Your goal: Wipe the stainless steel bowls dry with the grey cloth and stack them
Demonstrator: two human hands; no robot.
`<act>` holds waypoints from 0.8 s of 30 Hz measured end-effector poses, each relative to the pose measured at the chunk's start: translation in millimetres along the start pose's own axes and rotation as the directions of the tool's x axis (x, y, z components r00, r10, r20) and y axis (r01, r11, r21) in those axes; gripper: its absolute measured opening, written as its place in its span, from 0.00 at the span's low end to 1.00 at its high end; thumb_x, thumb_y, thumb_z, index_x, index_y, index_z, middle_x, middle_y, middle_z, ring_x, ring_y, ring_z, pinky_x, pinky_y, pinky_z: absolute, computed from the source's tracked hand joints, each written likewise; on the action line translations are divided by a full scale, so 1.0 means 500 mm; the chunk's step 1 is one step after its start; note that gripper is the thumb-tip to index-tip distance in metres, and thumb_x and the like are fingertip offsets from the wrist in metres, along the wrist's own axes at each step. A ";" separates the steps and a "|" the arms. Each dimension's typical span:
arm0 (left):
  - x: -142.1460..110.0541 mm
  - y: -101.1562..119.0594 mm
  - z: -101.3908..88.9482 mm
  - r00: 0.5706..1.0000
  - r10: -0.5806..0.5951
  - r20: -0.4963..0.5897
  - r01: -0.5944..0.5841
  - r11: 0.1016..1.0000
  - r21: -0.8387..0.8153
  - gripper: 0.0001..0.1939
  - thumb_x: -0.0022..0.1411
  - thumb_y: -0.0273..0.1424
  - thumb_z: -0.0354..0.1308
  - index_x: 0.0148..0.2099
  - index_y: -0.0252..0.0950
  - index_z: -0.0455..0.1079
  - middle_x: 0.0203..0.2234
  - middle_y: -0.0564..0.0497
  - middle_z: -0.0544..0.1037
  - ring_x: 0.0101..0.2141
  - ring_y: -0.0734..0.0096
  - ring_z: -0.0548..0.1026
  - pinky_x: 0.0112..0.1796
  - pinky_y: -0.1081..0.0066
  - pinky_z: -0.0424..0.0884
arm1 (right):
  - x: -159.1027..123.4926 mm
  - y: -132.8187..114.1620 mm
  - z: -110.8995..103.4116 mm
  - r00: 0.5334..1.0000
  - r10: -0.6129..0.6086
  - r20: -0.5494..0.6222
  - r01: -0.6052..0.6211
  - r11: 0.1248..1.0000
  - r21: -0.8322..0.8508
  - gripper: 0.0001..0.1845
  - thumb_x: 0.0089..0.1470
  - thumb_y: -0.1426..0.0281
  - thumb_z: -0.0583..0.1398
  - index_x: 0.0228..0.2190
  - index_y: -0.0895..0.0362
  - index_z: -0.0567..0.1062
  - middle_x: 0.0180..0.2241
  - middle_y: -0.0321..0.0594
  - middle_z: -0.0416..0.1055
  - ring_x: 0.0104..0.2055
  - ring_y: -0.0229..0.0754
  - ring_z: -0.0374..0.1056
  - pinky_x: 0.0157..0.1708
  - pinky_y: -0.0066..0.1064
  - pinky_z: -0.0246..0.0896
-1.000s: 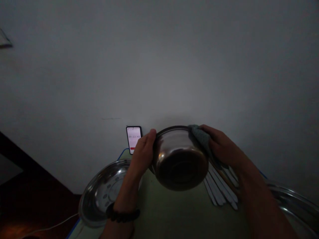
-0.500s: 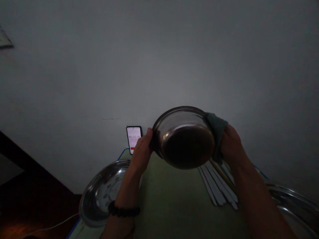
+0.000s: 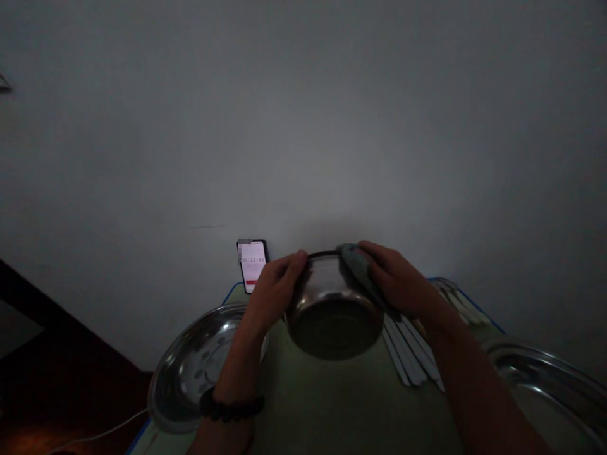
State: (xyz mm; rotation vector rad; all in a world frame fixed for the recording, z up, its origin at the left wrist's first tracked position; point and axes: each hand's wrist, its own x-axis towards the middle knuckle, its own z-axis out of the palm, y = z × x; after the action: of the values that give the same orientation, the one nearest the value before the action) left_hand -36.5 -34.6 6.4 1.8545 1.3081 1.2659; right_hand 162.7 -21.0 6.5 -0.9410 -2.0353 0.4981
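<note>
A round stainless steel bowl (image 3: 332, 316) is held up over the table, tilted so its outer side and dark base face me. My left hand (image 3: 277, 287) grips the left of its rim, thumb on top, with a dark beaded bracelet (image 3: 232, 404) on the wrist. With my right hand (image 3: 396, 275) I press a grey-green cloth (image 3: 363, 272) against the right side of the bowl, near the rim. The inside of the bowl is hidden from me.
A wide steel basin (image 3: 177, 379) stands at the table's left, another basin (image 3: 554, 379) at the right. Several flat pale-handled utensils (image 3: 410, 354) lie on the green table (image 3: 332, 404). A phone (image 3: 253, 265) showing a timer leans on the wall (image 3: 303, 126) behind.
The bowl has come down and slightly left, and its base has tipped lower. My right hand and the cloth have slid left and over the rim.
</note>
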 end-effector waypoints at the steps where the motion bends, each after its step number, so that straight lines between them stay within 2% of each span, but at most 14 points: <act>1: 0.003 -0.007 -0.004 0.999 -0.027 -0.046 0.024 0.998 -0.057 0.24 0.59 0.50 0.52 0.22 0.38 0.66 0.18 0.55 0.67 0.22 0.72 0.62 0.25 0.71 0.58 | 0.000 0.009 -0.003 0.997 0.016 -0.072 -0.012 0.999 0.044 0.16 0.61 0.61 0.50 0.27 0.55 0.70 0.27 0.37 0.70 0.31 0.40 0.65 0.33 0.31 0.58; 3: 0.009 -0.020 -0.012 0.986 -0.093 -0.139 0.070 0.984 -0.162 0.25 0.58 0.53 0.51 0.21 0.38 0.66 0.17 0.54 0.69 0.23 0.71 0.62 0.25 0.71 0.60 | 0.000 0.029 -0.011 0.967 0.075 -0.245 -0.036 0.987 0.158 0.15 0.60 0.61 0.51 0.29 0.55 0.71 0.28 0.36 0.70 0.32 0.40 0.65 0.33 0.31 0.59; 5: 0.012 -0.028 -0.018 0.961 -0.146 -0.233 0.096 0.972 -0.214 0.27 0.58 0.53 0.50 0.19 0.38 0.65 0.16 0.54 0.68 0.22 0.71 0.62 0.25 0.71 0.60 | -0.002 0.041 -0.018 0.930 0.130 -0.345 -0.039 0.965 0.260 0.14 0.59 0.60 0.51 0.32 0.54 0.72 0.29 0.36 0.71 0.32 0.41 0.65 0.33 0.31 0.60; 6: 0.011 -0.030 -0.019 0.950 -0.155 -0.271 0.095 0.971 -0.221 0.27 0.59 0.53 0.50 0.18 0.38 0.64 0.15 0.54 0.67 0.21 0.71 0.61 0.24 0.71 0.60 | -0.004 0.043 -0.021 0.928 0.141 -0.345 -0.039 0.958 0.286 0.14 0.59 0.60 0.51 0.33 0.54 0.73 0.30 0.36 0.72 0.33 0.41 0.66 0.33 0.31 0.61; 8: 0.007 -0.026 -0.020 0.953 -0.131 -0.275 0.073 0.975 -0.210 0.26 0.59 0.52 0.50 0.19 0.38 0.64 0.15 0.55 0.66 0.21 0.72 0.60 0.23 0.71 0.58 | -0.006 0.035 -0.022 0.959 0.112 -0.259 -0.039 0.962 0.272 0.16 0.60 0.59 0.51 0.34 0.54 0.73 0.31 0.37 0.73 0.35 0.42 0.67 0.35 0.31 0.62; 9: 0.004 -0.022 -0.019 0.968 -0.102 -0.229 0.059 0.980 -0.188 0.25 0.59 0.51 0.50 0.20 0.38 0.64 0.15 0.55 0.66 0.21 0.72 0.60 0.23 0.71 0.58 | -0.007 0.026 -0.022 0.979 0.081 -0.187 -0.035 0.972 0.233 0.16 0.60 0.59 0.51 0.34 0.54 0.73 0.31 0.37 0.73 0.35 0.42 0.67 0.35 0.31 0.62; 11: -0.002 -0.010 -0.016 0.998 -0.041 -0.051 0.035 0.993 -0.112 0.23 0.60 0.49 0.51 0.22 0.38 0.66 0.17 0.55 0.66 0.22 0.72 0.60 0.23 0.72 0.57 | -0.008 0.006 -0.017 0.999 0.025 -0.040 -0.020 0.993 0.120 0.16 0.61 0.60 0.50 0.31 0.54 0.73 0.30 0.38 0.73 0.34 0.41 0.67 0.35 0.31 0.62; 13: -0.007 0.001 -0.013 0.992 0.008 0.122 -0.004 1.000 -0.031 0.21 0.61 0.46 0.51 0.23 0.38 0.67 0.18 0.55 0.65 0.22 0.72 0.61 0.23 0.72 0.56 | -0.007 -0.011 -0.009 0.998 -0.003 0.058 0.002 1.000 0.019 0.16 0.61 0.62 0.50 0.28 0.55 0.71 0.28 0.37 0.72 0.32 0.40 0.67 0.34 0.31 0.61; 14: -0.008 0.005 -0.011 0.987 0.022 0.160 -0.023 1.000 0.001 0.21 0.62 0.45 0.51 0.22 0.37 0.67 0.18 0.55 0.65 0.22 0.72 0.62 0.23 0.72 0.56 | -0.006 -0.016 -0.005 0.997 -0.008 0.078 0.008 1.000 -0.008 0.16 0.62 0.62 0.50 0.28 0.55 0.71 0.27 0.37 0.72 0.31 0.40 0.66 0.34 0.31 0.60; 15: -0.007 0.007 -0.011 0.988 0.030 0.152 -0.034 0.999 0.018 0.20 0.62 0.44 0.51 0.22 0.37 0.67 0.17 0.55 0.65 0.22 0.72 0.62 0.23 0.72 0.56 | -0.005 -0.018 -0.001 0.997 -0.010 0.076 0.011 1.000 -0.014 0.16 0.62 0.62 0.50 0.27 0.55 0.70 0.27 0.36 0.71 0.31 0.39 0.66 0.33 0.31 0.60; 18: 0.000 -0.002 -0.015 0.999 0.002 -0.038 -0.003 0.999 -0.047 0.20 0.59 0.45 0.55 0.23 0.37 0.68 0.18 0.55 0.68 0.23 0.73 0.64 0.25 0.72 0.58 | -0.001 -0.006 0.008 0.999 0.008 -0.051 -0.004 0.997 0.073 0.17 0.61 0.60 0.50 0.27 0.55 0.71 0.26 0.36 0.70 0.30 0.39 0.65 0.32 0.30 0.59; 20: 0.008 -0.015 -0.017 0.986 -0.080 -0.149 0.043 0.971 -0.234 0.20 0.57 0.48 0.56 0.24 0.37 0.69 0.20 0.54 0.71 0.23 0.73 0.66 0.27 0.72 0.61 | 0.001 0.013 0.011 0.978 0.058 -0.202 -0.016 0.979 0.205 0.16 0.60 0.59 0.51 0.29 0.55 0.72 0.27 0.35 0.70 0.31 0.40 0.65 0.32 0.30 0.60; 22: 0.016 -0.026 -0.016 0.966 -0.173 -0.191 0.061 0.874 -0.482 0.20 0.54 0.50 0.58 0.26 0.37 0.71 0.21 0.54 0.74 0.23 0.73 0.66 0.27 0.71 0.64 | 0.003 0.031 0.012 0.929 0.130 -0.346 -0.007 0.942 0.335 0.15 0.60 0.58 0.51 0.34 0.54 0.73 0.30 0.35 0.72 0.33 0.41 0.66 0.34 0.31 0.62; 24: 0.018 -0.030 -0.013 0.947 -0.227 -0.227 0.030 0.767 -0.641 0.19 0.52 0.49 0.59 0.28 0.37 0.72 0.21 0.55 0.74 0.21 0.73 0.66 0.26 0.71 0.64 | 0.002 0.040 0.008 0.891 0.175 -0.420 -0.004 0.926 0.377 0.16 0.60 0.57 0.51 0.37 0.52 0.74 0.32 0.36 0.73 0.36 0.43 0.68 0.37 0.33 0.64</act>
State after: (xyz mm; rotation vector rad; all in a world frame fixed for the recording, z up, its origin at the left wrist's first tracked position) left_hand -47.8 -21.1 0.1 1.1071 0.9451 1.6906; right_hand 167.7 -7.5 -8.1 -0.8302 -1.4225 0.6237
